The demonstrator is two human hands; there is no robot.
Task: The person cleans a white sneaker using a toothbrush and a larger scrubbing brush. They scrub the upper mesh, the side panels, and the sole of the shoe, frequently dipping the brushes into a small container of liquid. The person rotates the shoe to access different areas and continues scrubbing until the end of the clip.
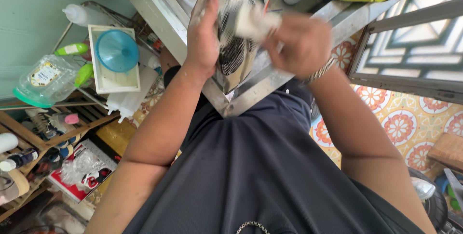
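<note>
Left hand [205, 31] fingers wrap the shiny striped metal utensil [236, 55] — likely stiff, wet-slippery; right hand [301, 46] pinches a pale sponge [253, 22] against it.

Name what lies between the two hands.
Head view: a black-and-white striped item, gripped by the left hand; the right hand holds a white pad against it.

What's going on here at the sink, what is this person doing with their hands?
A person in a dark shirt stands at the corner of a metal sink counter. Their left hand holds a shiny, striped object, too blurred to name, over the counter's edge. The right hand presses a pale, soapy-looking sponge or cloth against it, as if scrubbing. To the side, a cluttered rack carries a blue funnel and some bottles.
</note>
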